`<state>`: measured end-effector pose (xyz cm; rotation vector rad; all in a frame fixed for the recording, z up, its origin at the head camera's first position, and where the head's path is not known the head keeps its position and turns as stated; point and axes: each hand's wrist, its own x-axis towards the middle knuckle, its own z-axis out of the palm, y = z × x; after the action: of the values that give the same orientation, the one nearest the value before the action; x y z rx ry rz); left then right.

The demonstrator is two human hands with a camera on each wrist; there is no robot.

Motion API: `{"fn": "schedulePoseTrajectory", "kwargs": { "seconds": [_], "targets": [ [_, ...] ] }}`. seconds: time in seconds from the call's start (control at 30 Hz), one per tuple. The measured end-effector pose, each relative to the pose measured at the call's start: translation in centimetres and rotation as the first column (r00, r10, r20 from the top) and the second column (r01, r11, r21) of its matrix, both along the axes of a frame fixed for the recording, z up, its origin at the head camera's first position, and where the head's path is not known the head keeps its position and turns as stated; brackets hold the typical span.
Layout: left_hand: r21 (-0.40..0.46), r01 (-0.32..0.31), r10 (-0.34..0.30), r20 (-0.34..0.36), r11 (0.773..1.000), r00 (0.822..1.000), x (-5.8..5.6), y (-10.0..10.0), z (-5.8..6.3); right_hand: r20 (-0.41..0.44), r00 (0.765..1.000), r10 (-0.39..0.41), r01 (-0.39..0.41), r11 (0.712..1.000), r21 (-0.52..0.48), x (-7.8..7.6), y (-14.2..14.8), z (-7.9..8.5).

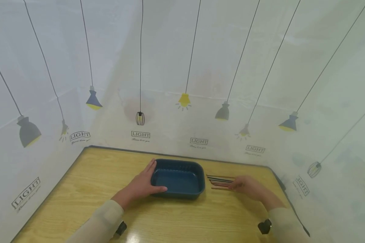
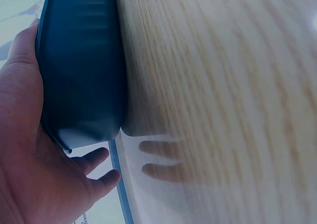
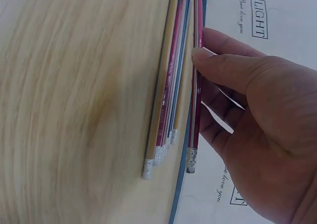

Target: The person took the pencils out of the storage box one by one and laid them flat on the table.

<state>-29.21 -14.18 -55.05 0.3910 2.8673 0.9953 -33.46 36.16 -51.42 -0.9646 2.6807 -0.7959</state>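
My left hand (image 1: pixel 140 184) holds the left end of a dark blue rectangular container (image 1: pixel 177 195). Its thumb lies over the near rim, and the other fingers reach along the left side. In the left wrist view, the container's outer wall (image 2: pixel 84 70) stands beside the hand, two fingertips extending past its corner. My right hand (image 1: pixel 246 186) pinches a dark red striped pencil (image 3: pixel 194 115) between thumb and fingers, its metal ferrule end free. Beside it, several pencils (image 3: pixel 166 85), tan, red and blue with white eraser ends, lie side by side on the table.
The wooden table (image 1: pixel 170 222) bears the container and pencils. Pale sheeting (image 1: pixel 170 67) printed with hanging lamps rises behind the table and at both sides. A dark edge (image 1: pixel 134 151) runs along the back of the tabletop, just behind the container.
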Motion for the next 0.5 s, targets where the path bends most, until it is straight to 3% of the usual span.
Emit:
{"fn": "schedulePoseTrajectory", "kwargs": {
  "seconds": [0.23, 0.5],
  "targets": [
    [-0.004, 0.002, -0.002, -0.002, 1.0, 1.0, 0.2, 0.1, 0.0, -0.038, 0.999, 0.035, -0.035, 0.999, 0.001, 0.1, 0.3, -0.8],
    [-0.007, -0.002, 0.002, 0.003, 1.0, 1.0, 0.3, -0.1, -0.2, -0.137, 0.986, 0.1, -0.113, 0.989, -0.092, -0.2, 1.0, -2.7]
  ]
}}
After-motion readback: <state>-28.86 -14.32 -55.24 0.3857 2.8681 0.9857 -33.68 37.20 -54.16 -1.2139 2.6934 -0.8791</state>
